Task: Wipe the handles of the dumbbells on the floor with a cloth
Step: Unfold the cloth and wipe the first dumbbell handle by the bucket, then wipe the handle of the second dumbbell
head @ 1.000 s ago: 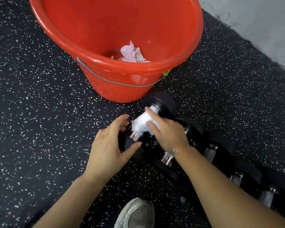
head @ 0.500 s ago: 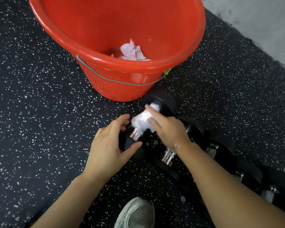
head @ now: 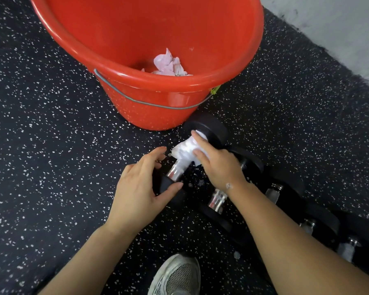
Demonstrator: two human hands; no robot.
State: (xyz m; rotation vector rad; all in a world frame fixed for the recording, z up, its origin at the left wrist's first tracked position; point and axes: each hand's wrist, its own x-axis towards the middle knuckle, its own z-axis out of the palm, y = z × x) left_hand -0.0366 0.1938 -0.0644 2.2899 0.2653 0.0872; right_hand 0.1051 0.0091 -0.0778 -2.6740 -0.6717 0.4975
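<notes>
Black rubber floor (head: 41, 145) flecked with white, plenty of bare room over on the left. Left hand (head: 136, 188) half-spread, thumb and fingers cupping the near black round end of the first chrome-handled dumbbell (head: 176, 173). Long axis running near-left to far-right, far end almost touching the glossy red plastic bucket (head: 158, 107), crumpled pink rag (head: 169, 64) inside. Right hand (head: 217, 167) curled round the white crumpled cloth (head: 184, 151), pressing it onto the handle. More dumbbells (head: 273, 193) lined up rightward.
</notes>
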